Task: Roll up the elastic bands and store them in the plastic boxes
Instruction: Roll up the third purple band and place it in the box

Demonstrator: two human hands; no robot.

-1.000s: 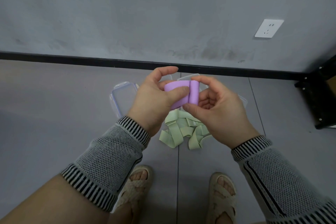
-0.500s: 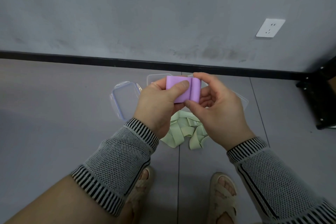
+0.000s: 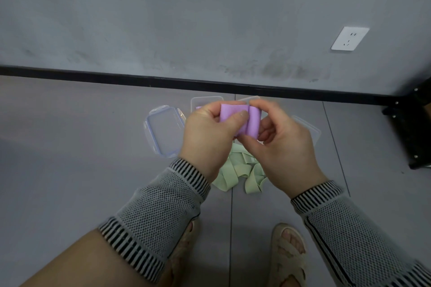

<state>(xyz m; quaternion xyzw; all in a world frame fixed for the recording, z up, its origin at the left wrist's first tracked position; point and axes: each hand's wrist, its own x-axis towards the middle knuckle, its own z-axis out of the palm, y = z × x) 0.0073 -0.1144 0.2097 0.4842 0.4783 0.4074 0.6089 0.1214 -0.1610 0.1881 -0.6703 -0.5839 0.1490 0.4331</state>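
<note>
Plastic boxes (image 3: 205, 101) mostly hidden behind both hands.

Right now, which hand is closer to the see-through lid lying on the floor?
The left hand. It holds the purple band just right of the clear lid; the right hand is farther right, past the band.

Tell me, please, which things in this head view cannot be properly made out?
- Plastic boxes: only one rim shows in the head view; both hands hide the rest and any contents.
- Green elastic band: its upper part lies behind the wrists.
- Purple elastic band: how much is rolled is unclear; left hand and right hand cover its ends, slightly blurred.
- Black frame: cut off by the right edge.
</note>
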